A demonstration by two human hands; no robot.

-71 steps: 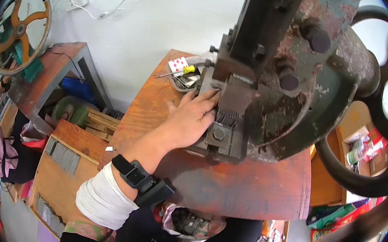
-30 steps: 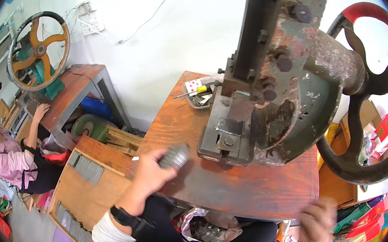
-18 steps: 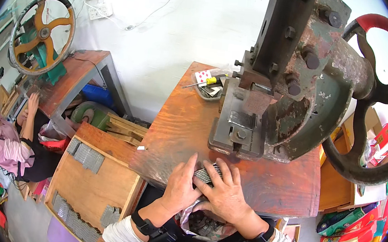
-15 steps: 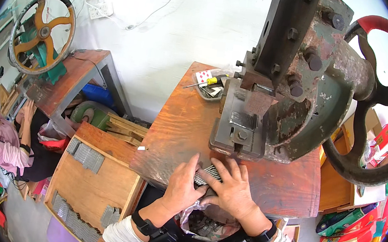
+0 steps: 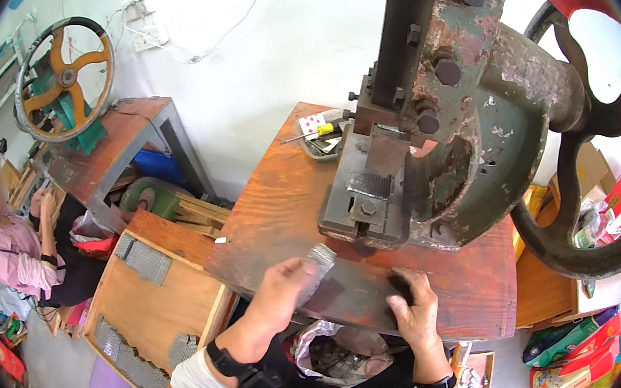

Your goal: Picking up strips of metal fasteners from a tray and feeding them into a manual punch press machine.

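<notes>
My left hand [image 5: 276, 297] is closed around a small stack of thin grey metal strips [image 5: 323, 258], held above the near edge of the wooden table. My right hand [image 5: 417, 313] is apart from it, thumb and fingers spread and slightly bent over the tabletop, with nothing visible in it. Beyond both hands stands a worn green hand press [image 5: 518, 152]. On its bolted die block [image 5: 360, 226] lies a ribbed silvery metal piece [image 5: 370, 185], under the ram. A bag of dark metal bits [image 5: 338, 358] sits below the table edge.
A shallow wooden tray [image 5: 153, 299] at left holds rows of metal strips. A tub with a yellow screwdriver [image 5: 321, 130] stands left of the press. The large handwheel [image 5: 571, 262] is at right. At far left a co-worker in pink [image 5: 17, 249] sits beside another wheeled press.
My hands have separated: the left has lifted and turned the stack, while the right has let go and moved right. The view has shifted slightly.
</notes>
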